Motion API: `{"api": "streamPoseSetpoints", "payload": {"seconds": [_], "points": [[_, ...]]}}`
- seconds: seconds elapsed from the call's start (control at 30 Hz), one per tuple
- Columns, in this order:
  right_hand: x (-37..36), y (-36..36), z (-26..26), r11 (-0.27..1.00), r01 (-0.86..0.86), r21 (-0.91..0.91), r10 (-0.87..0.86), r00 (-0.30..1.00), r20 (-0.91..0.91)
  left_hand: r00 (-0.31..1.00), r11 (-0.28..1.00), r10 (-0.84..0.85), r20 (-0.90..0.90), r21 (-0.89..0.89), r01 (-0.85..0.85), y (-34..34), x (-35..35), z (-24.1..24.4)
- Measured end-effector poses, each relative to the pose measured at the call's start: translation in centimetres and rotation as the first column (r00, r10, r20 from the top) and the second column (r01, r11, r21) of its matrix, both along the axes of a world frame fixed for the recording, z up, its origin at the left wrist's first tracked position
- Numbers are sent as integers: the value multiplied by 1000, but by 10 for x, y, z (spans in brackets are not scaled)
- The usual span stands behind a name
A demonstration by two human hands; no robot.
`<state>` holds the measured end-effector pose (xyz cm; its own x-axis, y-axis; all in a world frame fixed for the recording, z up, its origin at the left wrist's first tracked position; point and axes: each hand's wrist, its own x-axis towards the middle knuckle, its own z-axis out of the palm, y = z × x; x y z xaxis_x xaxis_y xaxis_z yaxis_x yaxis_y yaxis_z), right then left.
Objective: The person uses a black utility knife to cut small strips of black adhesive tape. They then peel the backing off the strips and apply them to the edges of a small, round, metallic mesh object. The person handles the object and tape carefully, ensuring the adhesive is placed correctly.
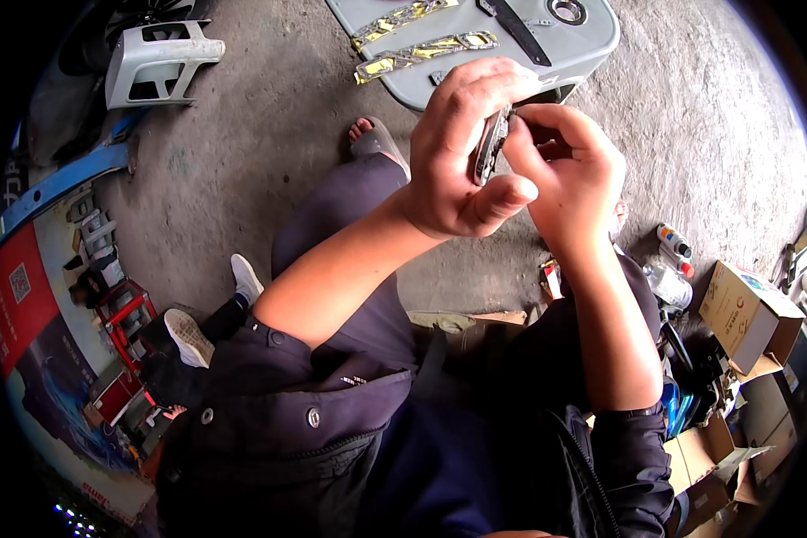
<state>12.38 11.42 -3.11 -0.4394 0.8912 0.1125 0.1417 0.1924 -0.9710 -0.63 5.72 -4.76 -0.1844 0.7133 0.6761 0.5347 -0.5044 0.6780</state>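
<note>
My left hand curls around a narrow dark part with a light edge, holding it tilted above the floor. At the part's upper right edge, the thumb and bent forefinger of my right hand are pinched together against it. My fingers hide much of the part. Just beyond my hands stands a grey plastic stool. On its top lie two openwork strips with yellow backing, a nearer one and a farther one. A black strip and a round ring are also there.
Another grey stool and a blue metal bar are at left. A person's white shoes show near a red frame. Bottles and cardboard boxes stand at right on the concrete floor.
</note>
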Motion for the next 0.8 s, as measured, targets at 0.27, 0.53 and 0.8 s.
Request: {"api": "streamPoseSetpoints", "payload": {"seconds": [0.27,0.53,0.8], "points": [[0,4,-4,961,151,-233,-135,987,83,870,998,-57,490,59,32,2,12,15],[14,27,-12,973,-212,94,202,973,108,276,991,-105,955,76,111,2,-14,20],[4,13,-1,960,-278,13,277,959,57,635,993,-77,769,1,118,-6,-11,17]]}}
